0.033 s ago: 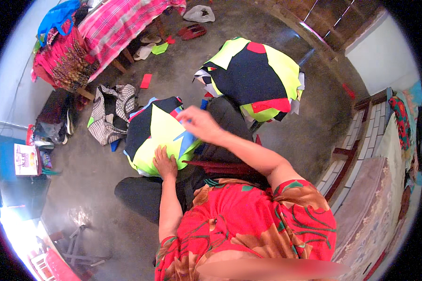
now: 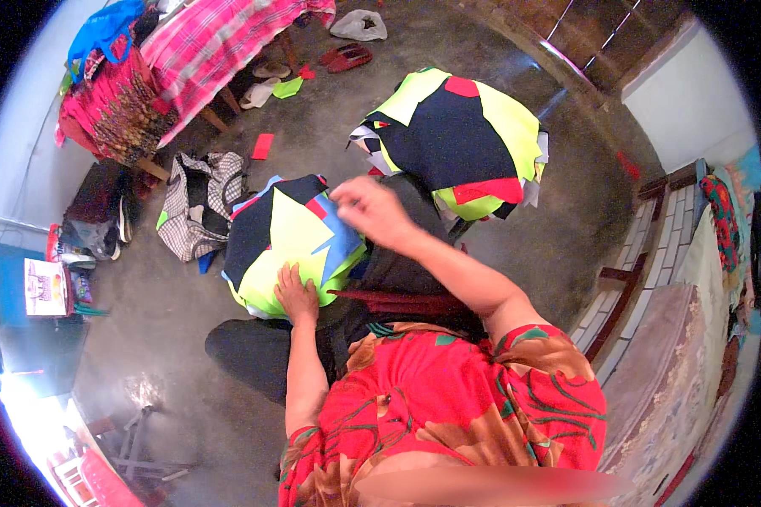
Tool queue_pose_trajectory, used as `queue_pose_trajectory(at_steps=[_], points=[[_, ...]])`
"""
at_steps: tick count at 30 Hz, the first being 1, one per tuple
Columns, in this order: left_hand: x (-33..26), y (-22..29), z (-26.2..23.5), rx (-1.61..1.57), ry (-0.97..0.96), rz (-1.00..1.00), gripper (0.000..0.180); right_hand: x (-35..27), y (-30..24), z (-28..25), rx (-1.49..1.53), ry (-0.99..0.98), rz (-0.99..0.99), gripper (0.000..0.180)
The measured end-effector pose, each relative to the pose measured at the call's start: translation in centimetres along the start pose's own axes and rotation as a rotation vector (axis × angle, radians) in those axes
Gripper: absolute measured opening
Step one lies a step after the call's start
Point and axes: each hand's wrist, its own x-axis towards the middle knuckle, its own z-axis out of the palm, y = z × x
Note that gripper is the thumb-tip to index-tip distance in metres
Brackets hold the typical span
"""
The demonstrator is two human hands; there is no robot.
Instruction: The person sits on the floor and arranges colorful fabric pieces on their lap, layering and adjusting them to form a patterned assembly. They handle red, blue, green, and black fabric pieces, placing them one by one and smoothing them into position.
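Observation:
A bundle of cloth pieces in black, yellow-green and blue lies before me, close to my legs. My left hand (image 2: 296, 294) rests flat on its yellow-green cloth (image 2: 289, 245), fingers spread. Over the bundle's right side, by the blue cloth (image 2: 340, 241), hovers my right hand (image 2: 374, 211). Its fingers are curled in toward the thumb; whether a small thing is pinched there cannot be made out. Farther right stands a larger heap of cloth pieces (image 2: 448, 139), black, yellow-green and red, with pale edges showing at its sides.
A checked cloth bag (image 2: 196, 203) lies on the floor left of the bundle. Beyond it are a red scrap (image 2: 263, 146), a green scrap (image 2: 287, 87) and dark red shoes (image 2: 345, 58). A bed with a pink plaid cover (image 2: 220, 51) stands far left.
My right hand has shifted slightly right, away from the bundle, uncovering more of the blue cloth. My left hand stays in place.

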Motion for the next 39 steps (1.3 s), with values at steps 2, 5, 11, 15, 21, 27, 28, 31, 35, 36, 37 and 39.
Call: queue_pose_trajectory(at_steps=[2,5,11,15,21,27,28,31,35,36,37,39], points=[[-0.1,0.5,-0.3,-0.001,0.013,-0.001,0.05,0.8,0.0,-5.3,-0.133,0.27,0.037,0.024],[-0.2,0.8,-0.5,-0.006,0.007,-0.011,0.051,0.7,2.3,-14.1,-0.489,0.539,-0.073,0.028],[-0.1,0.8,-0.4,-0.01,0.002,-0.021,0.052,-3.4,9.2,-23.5,-1.044,0.597,0.238,0.045],[-0.2,0.7,-0.4,-0.003,0.011,-0.021,0.051,-3.9,9.7,-23.6,-1.024,0.61,0.277,0.035],[-0.1,0.9,-0.8,-0.007,-0.007,-0.029,0.051,-3.4,12.0,-25.1,-1.079,0.745,0.161,0.025],[0.1,1.0,-0.8,-0.016,-0.019,-0.032,0.052,-1.4,9.9,-27.5,-0.944,0.806,0.293,0.024],[0.0,1.0,-1.0,-0.017,-0.025,-0.038,0.052,-0.5,8.1,-27.1,-0.816,0.839,0.193,0.025],[0.0,1.1,-1.2,-0.028,-0.033,-0.065,0.053,1.6,3.8,-24.7,-0.059,0.672,0.055,0.021],[-0.1,0.7,-0.8,-0.049,-0.002,-0.06,0.052,3.1,-0.1,-17.1,0.68,0.396,0.122,0.017],[-0.1,0.5,-0.9,-0.049,0.009,-0.047,0.052,3.2,-0.8,-14.8,0.729,0.336,0.18,0.017],[0.0,0.6,-0.7,-0.065,0.015,-0.061,0.051,3.0,0.8,-13.0,0.769,0.26,0.266,0.019],[0.0,0.5,-0.6,-0.07,0.061,-0.02,0.054,3.0,3.3,-8.5,0.796,0.047,0.373,0.023]])
